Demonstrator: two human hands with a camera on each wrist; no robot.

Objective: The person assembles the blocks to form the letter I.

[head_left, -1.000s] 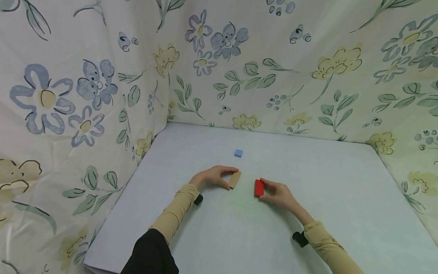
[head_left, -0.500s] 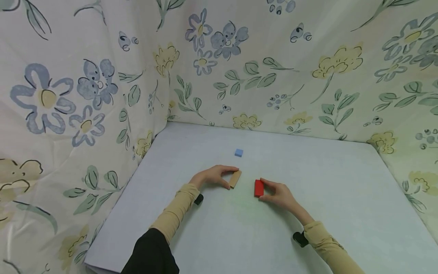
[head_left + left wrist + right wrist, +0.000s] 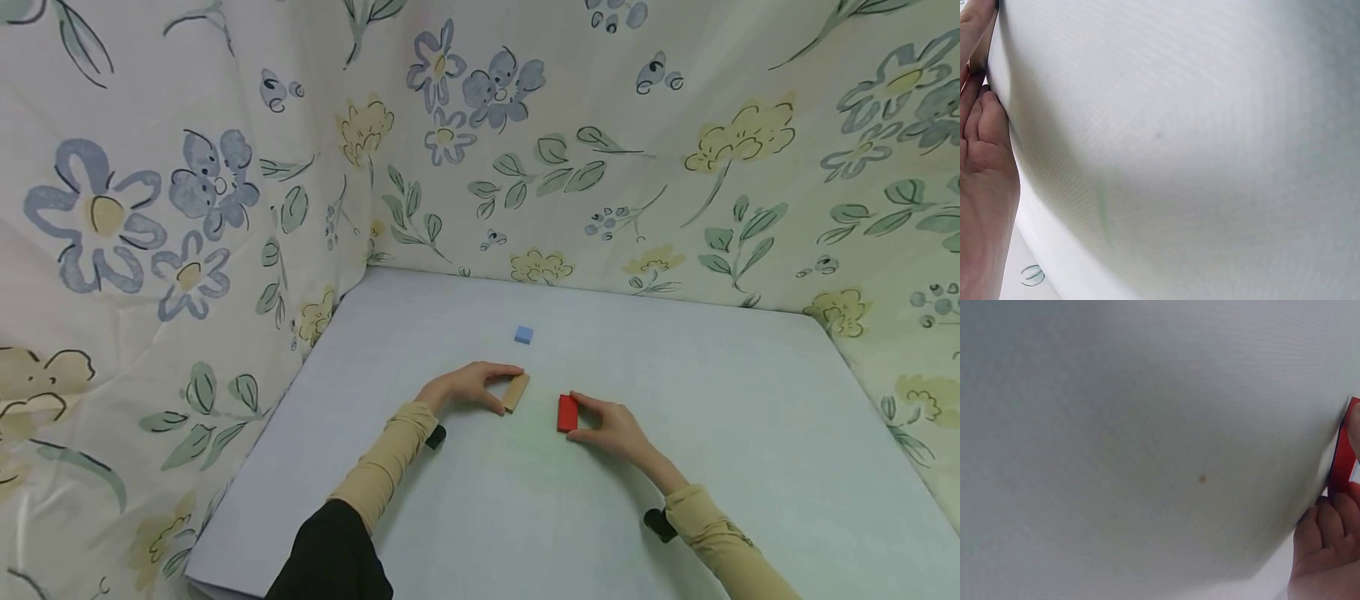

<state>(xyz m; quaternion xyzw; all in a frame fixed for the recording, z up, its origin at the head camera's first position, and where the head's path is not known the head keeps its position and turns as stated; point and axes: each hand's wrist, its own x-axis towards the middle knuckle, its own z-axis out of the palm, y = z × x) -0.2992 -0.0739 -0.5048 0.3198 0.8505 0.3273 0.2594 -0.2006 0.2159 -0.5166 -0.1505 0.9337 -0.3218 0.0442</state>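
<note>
My left hand [image 3: 468, 385] pinches a light wooden block [image 3: 515, 392] by its two ends, thumb at the near end and a finger at the far end. To its right, my right hand [image 3: 613, 427] grips a red block [image 3: 567, 413] the same way. A stretch of white surface separates the two blocks. In the left wrist view the left hand [image 3: 985, 144] shows at the left edge, its block mostly cut off. The right wrist view has the red block [image 3: 1342, 456] at the right edge beside the right hand [image 3: 1332, 544].
A small blue block [image 3: 523, 334] lies beyond both hands on the white table [image 3: 675, 375]. Floral cloth [image 3: 555, 200] hangs behind the table and along its left side. Dark objects sit at both wrists.
</note>
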